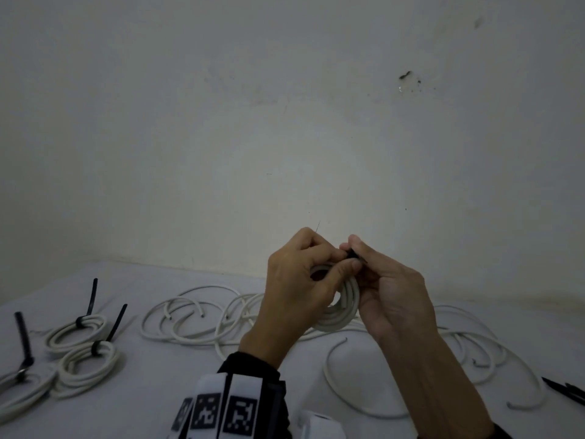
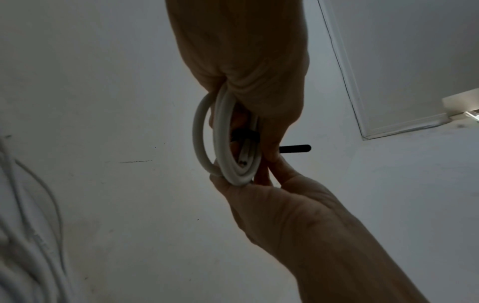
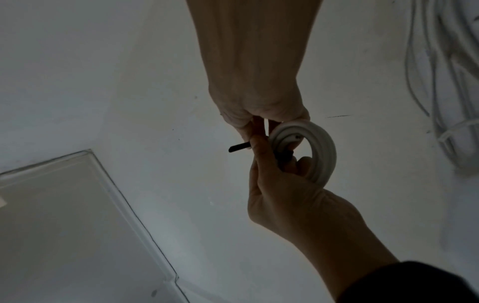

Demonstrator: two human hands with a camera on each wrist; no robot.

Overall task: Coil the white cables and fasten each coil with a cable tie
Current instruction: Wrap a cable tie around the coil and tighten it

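- White-covered desk (image 1: 177,369) runs up to a bare, scuffed wall (image 1: 285,122); three tied coils (image 1: 76,332) lie toward its left edge, loose white cables (image 1: 196,315) sprawl across the middle, and spare black ties (image 1: 566,392) sit at the right edge.
- Held above the desk's middle, clear of the surface, is the current coil (image 1: 343,307), standing roughly on edge with its opening facing sideways.
- Left hand (image 1: 297,289) grips the coil, fingers curled round the turns; right hand (image 1: 392,296) pinches the black cable tie (image 1: 353,255) at the coil's top.
- Tie wraps across the turns; its free tail (image 2: 295,148) pokes straight out past the fingers, long axis crosswise to the cable strands.
- Fastening looks under way, not cinched yet, I'd say.
- To do it well: keep the left grip firm so the turns stay stacked, keep the cut cable end (image 2: 243,163) tucked inside, and pull the tail straight along its own line until snug.
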